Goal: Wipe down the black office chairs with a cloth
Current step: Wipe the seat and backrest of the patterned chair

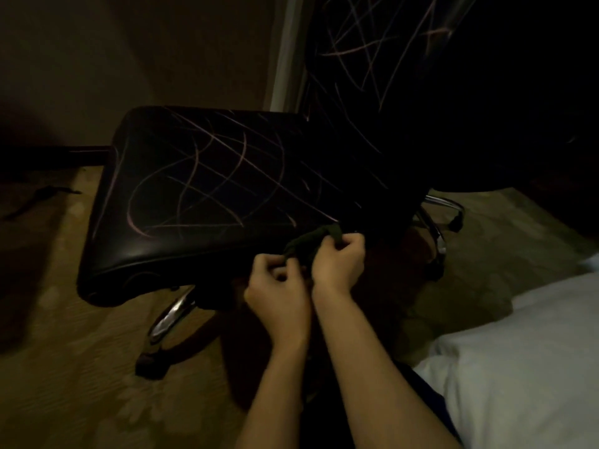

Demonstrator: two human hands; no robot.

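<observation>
A black office chair fills the middle of the dim view; its seat point(207, 189) and tall backrest point(389, 66) carry many thin pale scribble lines. Just in front of the seat's near right corner, both of my hands hold a small dark green cloth point(311, 241). My left hand point(275, 286) pinches the cloth's lower end with curled fingers. My right hand point(340, 259) grips its upper end, fingers curled round it. The cloth is bunched between the two hands, at the seat's edge.
The chair's chrome base legs point(171, 314) and casters stand on patterned beige carpet point(64, 367). A bed with white bedding point(525, 367) lies at the lower right. A wall and pale door frame point(288, 50) stand behind. Some dark object point(42, 196) lies on the floor at left.
</observation>
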